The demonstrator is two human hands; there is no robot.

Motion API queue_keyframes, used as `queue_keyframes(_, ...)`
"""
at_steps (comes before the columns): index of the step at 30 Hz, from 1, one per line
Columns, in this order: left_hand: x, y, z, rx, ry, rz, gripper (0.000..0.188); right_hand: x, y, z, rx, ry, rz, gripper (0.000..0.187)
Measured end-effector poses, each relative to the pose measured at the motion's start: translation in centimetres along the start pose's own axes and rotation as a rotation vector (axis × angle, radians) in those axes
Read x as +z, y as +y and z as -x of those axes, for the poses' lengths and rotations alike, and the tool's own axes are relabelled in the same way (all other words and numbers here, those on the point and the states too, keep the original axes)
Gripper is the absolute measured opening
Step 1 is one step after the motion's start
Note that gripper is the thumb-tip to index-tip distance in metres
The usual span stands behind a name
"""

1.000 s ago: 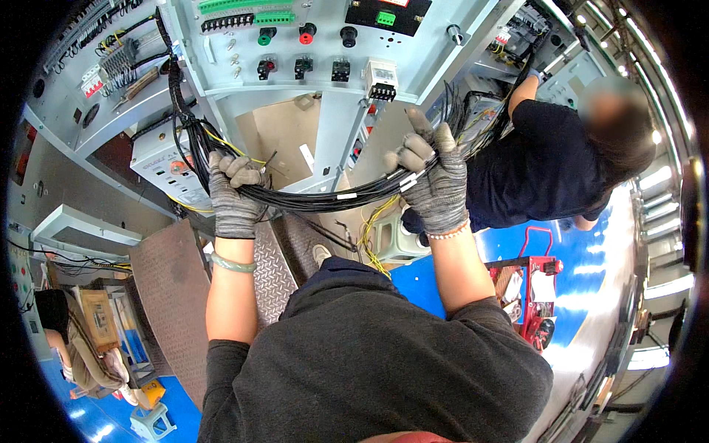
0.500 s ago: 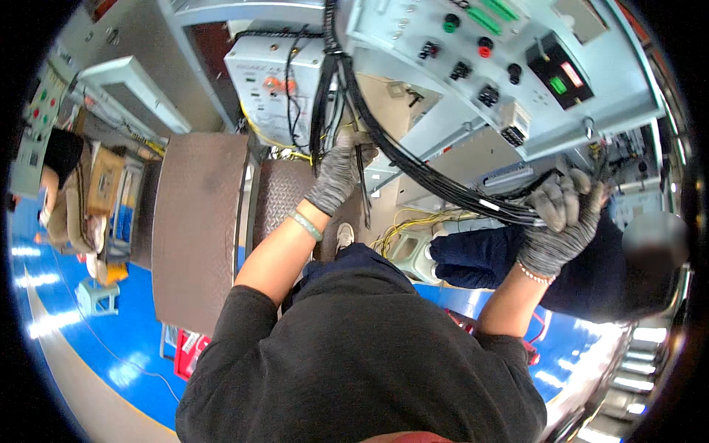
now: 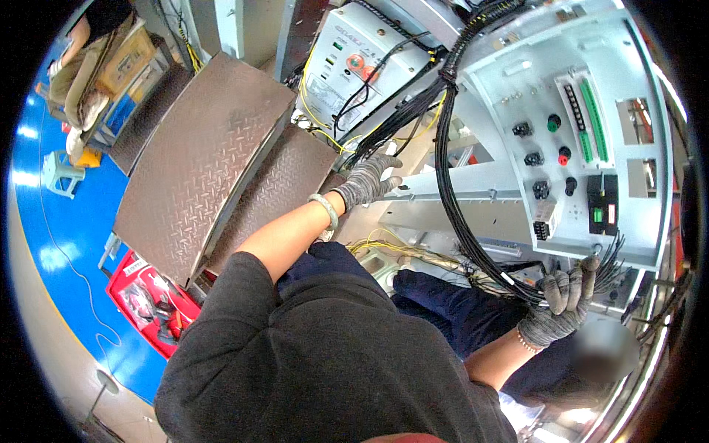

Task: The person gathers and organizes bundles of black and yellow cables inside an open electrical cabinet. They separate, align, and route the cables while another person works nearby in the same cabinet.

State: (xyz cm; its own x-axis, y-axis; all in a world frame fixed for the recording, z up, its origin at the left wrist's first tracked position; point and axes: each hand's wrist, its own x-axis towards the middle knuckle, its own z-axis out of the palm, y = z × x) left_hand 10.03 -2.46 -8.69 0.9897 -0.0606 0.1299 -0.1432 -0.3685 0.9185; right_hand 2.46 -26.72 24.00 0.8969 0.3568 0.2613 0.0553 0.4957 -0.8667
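Of 2 grey-gloved hands, the right hand point(image 3: 563, 297) at lower right grips a black cable bundle point(image 3: 446, 184) curving down right of centre, while the left hand point(image 3: 369, 181), mid-frame, has fingers partly extended beside black cables point(image 3: 399, 124), any hold unclear, with a brown tread-plate step point(image 3: 207, 148) at left and a pale stool point(image 3: 62, 173) beyond, upper left.

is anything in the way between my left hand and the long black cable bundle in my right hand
Nothing visible blocks the way from the left hand to the nearest stretch of the black cable bundle; the pale metal frame appears to lie behind. The right hand holds the bundle near its loose ends.
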Motion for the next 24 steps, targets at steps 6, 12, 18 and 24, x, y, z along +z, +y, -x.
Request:
queue_keyframes(6,-2.0,0.8,0.8,0.004,-0.055,0.000,0.051,4.0,1.3,-2.0,-0.211,0.702,0.418,0.028)
queue_keyframes(12,-2.7,-0.1,1.1,0.072,0.008,-0.002,0.044,7.6,1.6,-3.5,-0.027,0.062,-0.183,0.024)
queue_keyframes(18,-3.9,-0.7,0.8,0.020,0.003,-0.019,0.044,6.2,3.6,-2.8,-0.047,0.231,-0.123,0.023)
queue_keyframes(24,-4.3,-0.5,0.8,-0.028,0.052,-0.133,0.042,2.0,-7.7,-2.7,-0.428,0.394,0.214,0.015)
